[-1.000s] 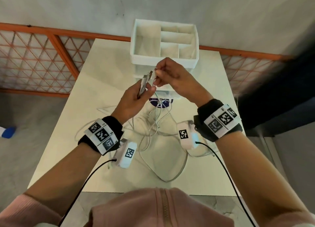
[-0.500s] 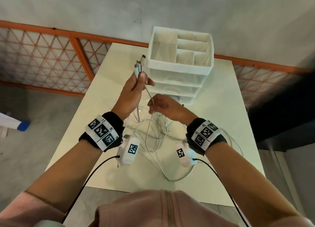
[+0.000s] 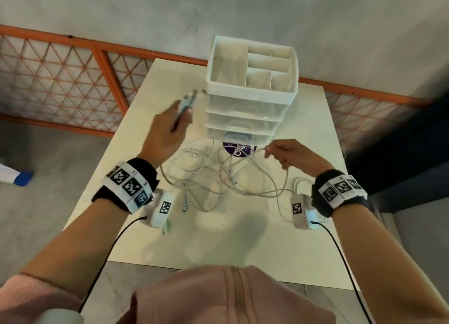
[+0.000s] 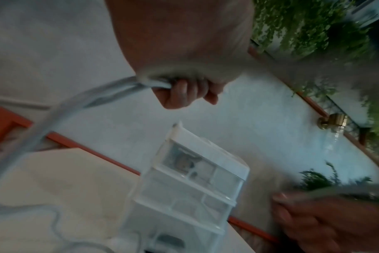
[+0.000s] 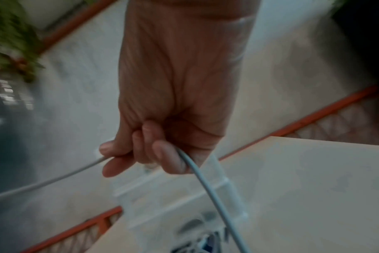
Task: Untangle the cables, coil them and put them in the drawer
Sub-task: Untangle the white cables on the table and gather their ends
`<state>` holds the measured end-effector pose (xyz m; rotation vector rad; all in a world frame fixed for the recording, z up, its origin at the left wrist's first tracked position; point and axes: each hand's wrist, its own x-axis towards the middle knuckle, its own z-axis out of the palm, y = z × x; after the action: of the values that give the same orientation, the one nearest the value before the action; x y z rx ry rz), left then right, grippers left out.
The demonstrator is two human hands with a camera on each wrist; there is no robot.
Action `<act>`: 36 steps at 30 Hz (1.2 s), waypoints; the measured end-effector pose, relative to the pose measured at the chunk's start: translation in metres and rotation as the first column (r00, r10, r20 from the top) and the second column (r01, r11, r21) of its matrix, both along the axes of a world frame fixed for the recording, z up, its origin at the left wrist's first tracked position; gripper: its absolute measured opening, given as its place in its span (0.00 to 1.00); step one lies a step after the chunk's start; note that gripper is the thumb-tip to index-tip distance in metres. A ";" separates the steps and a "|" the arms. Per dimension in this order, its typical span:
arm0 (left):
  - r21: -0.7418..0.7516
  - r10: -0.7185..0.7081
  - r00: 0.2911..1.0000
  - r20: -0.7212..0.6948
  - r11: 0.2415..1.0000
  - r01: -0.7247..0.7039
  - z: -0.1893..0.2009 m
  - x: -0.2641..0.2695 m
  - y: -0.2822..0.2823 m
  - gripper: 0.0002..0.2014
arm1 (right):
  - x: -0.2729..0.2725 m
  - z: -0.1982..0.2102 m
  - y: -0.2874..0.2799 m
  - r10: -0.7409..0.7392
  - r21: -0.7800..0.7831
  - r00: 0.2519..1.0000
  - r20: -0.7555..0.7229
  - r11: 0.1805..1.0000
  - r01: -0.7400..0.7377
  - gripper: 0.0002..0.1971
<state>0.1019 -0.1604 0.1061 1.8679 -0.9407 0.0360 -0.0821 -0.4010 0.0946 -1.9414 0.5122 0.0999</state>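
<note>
Looking down from the head camera, the person's left hand (image 3: 167,129) is raised left of the white plastic drawer unit (image 3: 250,105), its fingers curled around a bunch of pale cable ends (image 3: 189,102) whose metal plugs stick out past the fingertips toward the far side. The right hand (image 3: 290,154) is lower and to the right, pinching a single white strand that runs left into the tangled heap of thin white cables (image 3: 218,178) lying on the cream table (image 3: 243,238) between the two wrists. The drawers look pushed in, though motion blur makes this uncertain. A round purple-and-white disc (image 3: 239,150) lies at the near foot of the unit, partly under the cables. An orange metal lattice fence (image 3: 60,80) runs behind the table's far edge.

In the left wrist view, the left hand (image 4: 184,68) is closed on a blurred bundle of grey-white cables (image 4: 110,92) that arcs down to the left toward the table (image 4: 54,188). The drawer unit (image 4: 190,188) stands below it, and the right hand (image 4: 327,222) shows at the lower right with a strand passing over its fingers.

In the right wrist view, the right hand (image 5: 173,102) grips one thin grey-white cable (image 5: 210,188): it enters between thumb and forefinger from the left and leaves past the little finger, dropping toward the blurred drawer unit (image 5: 180,196) and the table (image 5: 303,188).
</note>
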 end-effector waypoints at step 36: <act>0.122 -0.226 0.947 -0.227 0.958 0.258 -0.001 -0.034 -0.038 0.11 | 0.042 0.047 0.037 0.204 -0.323 0.964 0.173 0.936 -0.141 0.08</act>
<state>0.0676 -0.1981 0.1052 1.8357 -1.0403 -0.3866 -0.0396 -0.3637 0.1420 -2.2723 0.2269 -0.0719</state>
